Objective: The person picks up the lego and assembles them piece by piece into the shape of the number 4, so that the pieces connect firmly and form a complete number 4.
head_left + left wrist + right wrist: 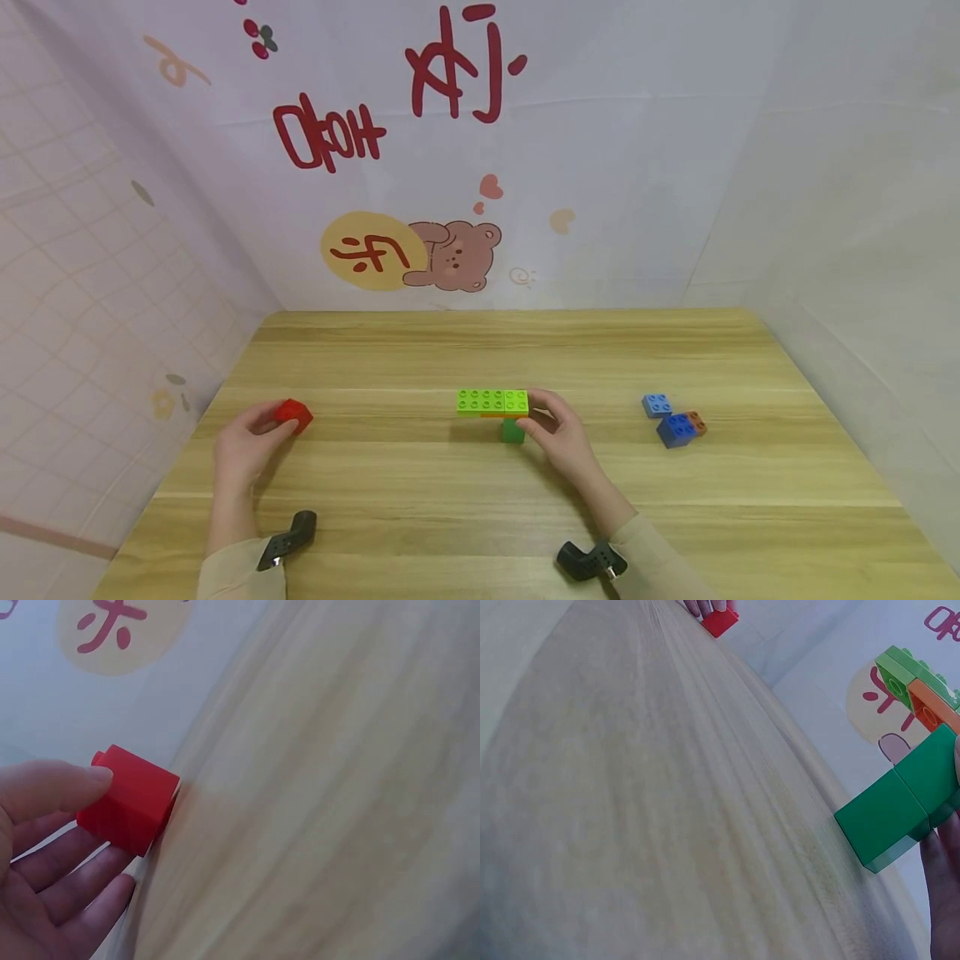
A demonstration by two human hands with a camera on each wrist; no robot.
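Left hand: your left hand [243, 446] pinches the red block [295, 415] between thumb and fingers, at the left side of the bench [375, 517]; whether the block touches the wood you cannot tell.
Right hand: your right hand [561, 437] grips the stack at its right side, thumb on the near face, other fingers round behind.
Stack, lower part: you have two green blocks in a column, the lower green block [881, 821] and the upper green block [930, 765]; it looks to be standing on the bench, though your hand hides part of it.
Stack, upper part: an orange piece [930, 705] lies directly under the lime pieces; a long lime piece [480, 402] reaches out leftward past the column, beside a short lime piece [516, 402] above the green.
Joined so far: green, orange and lime appear fitted together, so you seem partway through the assembling.
Not joined: your red block is well apart from the stack.
Loose at the right: you have a light blue block [657, 406] just beside a dark blue block [675, 431], with an orange-brown block [697, 423] close against the dark blue one; none is part of the stack.
Finished shape: nothing in view shows you whether those loose blocks belong in it.
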